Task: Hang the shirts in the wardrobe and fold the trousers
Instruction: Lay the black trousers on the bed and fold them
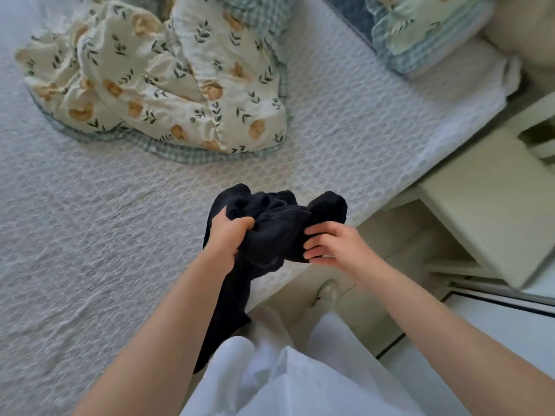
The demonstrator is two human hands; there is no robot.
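Observation:
A bunched black garment [276, 223] hangs in front of me above the edge of the bed [90, 235]; whether it is a shirt or trousers I cannot tell. My left hand [226, 235] grips its left side in a fist. My right hand [333, 244] holds its right side with curled fingers. A long part of the black cloth trails down past my left forearm toward my legs.
A crumpled floral duvet [156, 76] lies at the back of the bed. Pillows [429, 34] are stacked at the head, upper right. A pale bedside cabinet [492, 202] stands to the right, and the floor [375, 295] shows between it and the bed.

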